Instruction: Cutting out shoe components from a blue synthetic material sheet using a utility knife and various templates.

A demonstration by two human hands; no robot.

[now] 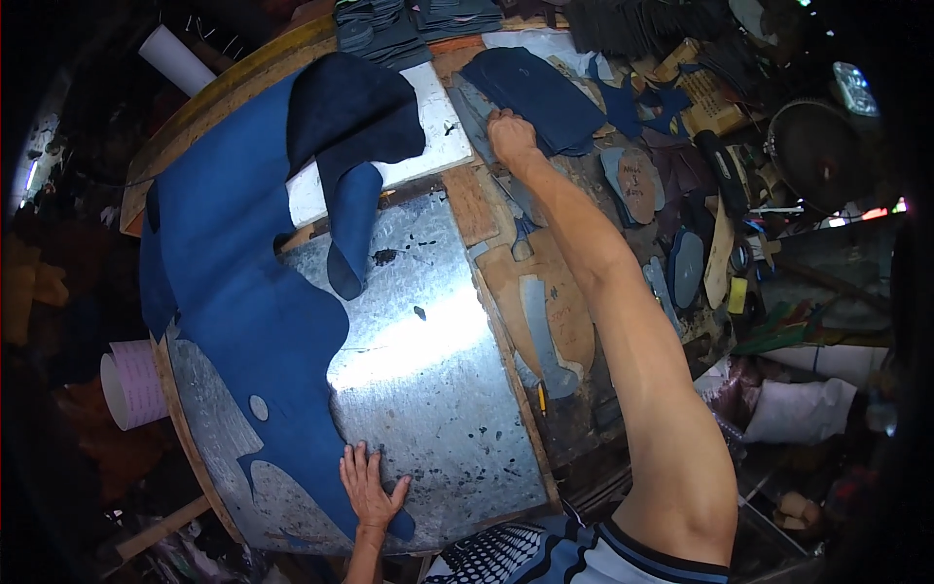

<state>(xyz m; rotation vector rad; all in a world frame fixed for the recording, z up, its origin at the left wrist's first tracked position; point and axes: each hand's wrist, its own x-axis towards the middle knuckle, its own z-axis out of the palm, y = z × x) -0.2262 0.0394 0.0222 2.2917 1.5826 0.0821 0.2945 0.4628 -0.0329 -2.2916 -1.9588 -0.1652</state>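
Note:
A large blue sheet, which looks like leather [233,243], drapes over the left side of the metal-topped table, its right edge cut in curves. Its far end is folded over, dark and nearly black. My left hand [368,492] lies flat with fingers spread on the sheet's near end and the metal beside it. At the far right, my right hand [511,138] has curled fingers against the left edge of a stack of dark blue cut pieces [545,97]. A grey-blue flat piece [472,117] lies next to those fingers; what they grip is hidden.
The shiny metal sheet [438,409] has dark spots. Brown and grey flat patterns [533,292] and a yellow pencil [542,399] lie right of it. More stacked pieces [379,34] sit at the back. A round fan-like object [815,151] stands far right; a rolled paper [133,384] is left.

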